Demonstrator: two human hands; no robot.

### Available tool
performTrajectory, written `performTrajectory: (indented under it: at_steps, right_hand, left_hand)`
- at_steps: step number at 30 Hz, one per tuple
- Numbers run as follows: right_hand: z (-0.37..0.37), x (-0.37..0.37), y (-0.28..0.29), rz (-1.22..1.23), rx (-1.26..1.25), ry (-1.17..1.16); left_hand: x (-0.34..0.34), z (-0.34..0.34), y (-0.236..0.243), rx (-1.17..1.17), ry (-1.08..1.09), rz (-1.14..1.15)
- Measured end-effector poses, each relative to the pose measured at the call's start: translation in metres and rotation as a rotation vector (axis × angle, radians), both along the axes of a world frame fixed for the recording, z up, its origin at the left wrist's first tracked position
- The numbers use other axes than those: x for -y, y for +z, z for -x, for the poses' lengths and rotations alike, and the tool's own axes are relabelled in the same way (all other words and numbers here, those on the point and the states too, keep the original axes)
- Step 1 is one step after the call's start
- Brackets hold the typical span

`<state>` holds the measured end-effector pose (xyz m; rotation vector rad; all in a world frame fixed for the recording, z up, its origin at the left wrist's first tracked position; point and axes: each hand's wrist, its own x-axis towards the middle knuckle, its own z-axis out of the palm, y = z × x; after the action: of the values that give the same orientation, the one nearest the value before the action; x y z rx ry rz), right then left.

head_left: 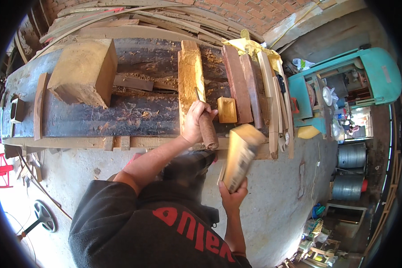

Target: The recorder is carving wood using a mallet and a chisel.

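My right hand [233, 195] is closest in, fingers clamped round the lower end of a wooden mallet block [241, 156], which is raised and tilted, its pale head up near the bench edge. Left hand [195, 121] sits just beyond, fist closed round the brown cylindrical handle of a chisel [207, 127]; the blade end is pointed into the yellowish plank [190, 78] and mostly hidden by my fingers, so I cannot tell exactly where the tip sits. That plank lies lengthwise away from me across the dark workbench [94, 116], surface rough, chips and shavings scattered around it. Just right of my left hand there's a small yellow block [227, 110] flat on the bench, touching a reddish-brown board [236, 85]; more thin pale slats [272, 89] stack beside that toward the bench's right end. Well left on the bench: a large squared timber block [85, 71], with a narrow strip [40, 105] standing near the left end. Farther back, a pile of curved planks [134, 18] against the brick wall. Off to the right, well apart from the bench, a teal bandsaw [353, 80], metal drums [350, 172] below it.
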<state>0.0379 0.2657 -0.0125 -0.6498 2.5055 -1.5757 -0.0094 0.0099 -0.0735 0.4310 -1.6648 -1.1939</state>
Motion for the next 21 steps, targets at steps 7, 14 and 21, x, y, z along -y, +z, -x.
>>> performTrajectory:
  at_steps: [7,14,21]
  right_hand:
    - [-0.011,-0.017,0.007,0.051,-0.168,0.108]
    - [-0.009,-0.006,0.048,-0.206,-0.389,0.233]
    - [0.013,0.024,0.018,0.017,-0.045,0.030]
  left_hand:
    - [-0.007,0.000,0.000,-0.047,-0.005,-0.081]
    - [-0.002,0.008,0.025,-0.033,-0.022,-0.154]
    - [-0.004,0.029,0.025,0.013,0.084,0.030]
